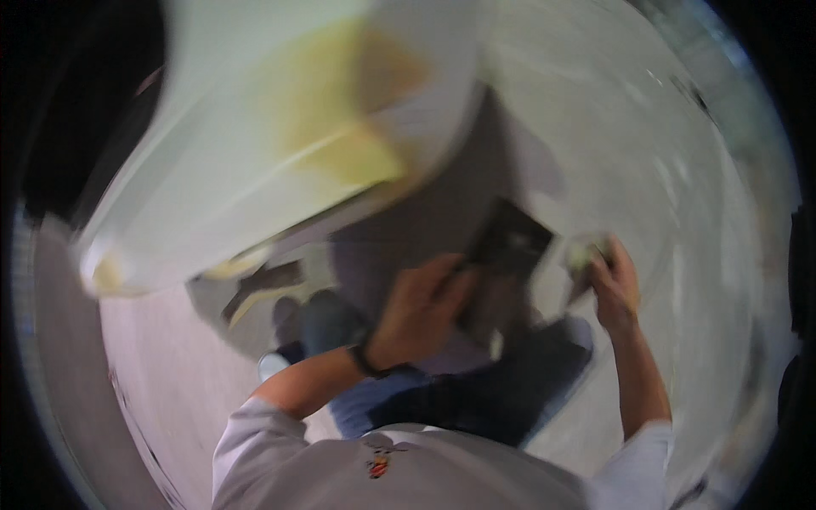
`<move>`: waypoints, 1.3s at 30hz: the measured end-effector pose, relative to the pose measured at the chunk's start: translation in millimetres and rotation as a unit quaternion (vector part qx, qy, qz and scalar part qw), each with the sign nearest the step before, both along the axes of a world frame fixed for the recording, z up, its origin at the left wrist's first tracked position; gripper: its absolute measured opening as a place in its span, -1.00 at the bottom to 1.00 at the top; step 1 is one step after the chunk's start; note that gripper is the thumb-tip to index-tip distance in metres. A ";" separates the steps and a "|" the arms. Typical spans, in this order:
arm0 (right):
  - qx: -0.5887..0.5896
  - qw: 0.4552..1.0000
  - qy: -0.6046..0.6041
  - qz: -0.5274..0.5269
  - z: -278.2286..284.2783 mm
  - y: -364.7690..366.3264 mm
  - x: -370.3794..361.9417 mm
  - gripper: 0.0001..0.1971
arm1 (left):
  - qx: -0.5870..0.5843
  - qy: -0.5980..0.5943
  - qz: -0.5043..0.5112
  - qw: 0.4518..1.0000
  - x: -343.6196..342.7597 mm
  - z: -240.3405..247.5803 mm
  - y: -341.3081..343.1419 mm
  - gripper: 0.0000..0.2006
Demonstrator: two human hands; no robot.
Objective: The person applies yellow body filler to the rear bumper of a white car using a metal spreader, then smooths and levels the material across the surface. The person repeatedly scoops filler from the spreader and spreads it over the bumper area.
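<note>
The picture is heavily motion-blurred. My left hand [421,310], with a dark band at the wrist, is closed on the edge of a flat dark object [508,242] that I hold in front of me. My right hand [614,285] is closed around a small pale, greenish thing [585,253]; its kind cannot be made out. Both forearms come up from the lower edge in light sleeves pushed back. Below the hands I see my dark trousers and a shoe.
A large pale sheet or bag [280,136] with a yellow patch fills the upper left. A grey floor [680,212] curves round on the right. A dark shape [263,293] lies on the floor under the sheet.
</note>
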State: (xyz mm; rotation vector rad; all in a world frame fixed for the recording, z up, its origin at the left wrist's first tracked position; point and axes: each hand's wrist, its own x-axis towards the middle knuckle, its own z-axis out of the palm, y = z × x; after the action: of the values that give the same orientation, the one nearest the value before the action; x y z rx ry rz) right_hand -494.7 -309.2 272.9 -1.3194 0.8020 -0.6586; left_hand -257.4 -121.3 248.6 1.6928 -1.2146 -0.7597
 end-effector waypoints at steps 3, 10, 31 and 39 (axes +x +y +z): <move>-0.104 0.989 0.051 0.087 41.7 -56.0 -19.9 -0.74 | -0.016 -0.003 -0.064 0.998 -26.7 68.7 -40.4 -0.77; -0.010 0.999 -0.001 0.037 142.2 -85.9 -60.5 -0.68 | 0.038 0.468 -0.092 0.878 -96.6 195.8 -117.7 -0.29; -0.101 0.981 0.161 -0.028 470.3 -138.0 -164.8 -0.67 | -0.042 0.566 -0.106 0.816 -229.9 514.1 -233.0 0.04; -0.300 0.936 0.080 0.167 489.7 -29.1 -177.6 -0.60 | -0.233 0.514 0.068 0.823 -270.5 532.3 -158.2 -0.05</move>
State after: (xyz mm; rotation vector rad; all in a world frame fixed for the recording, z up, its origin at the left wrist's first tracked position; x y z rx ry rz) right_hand -672.3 -338.3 762.7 -2.0346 0.4919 -0.5433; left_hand -527.9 -279.4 780.9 0.7166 -0.4266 -0.9858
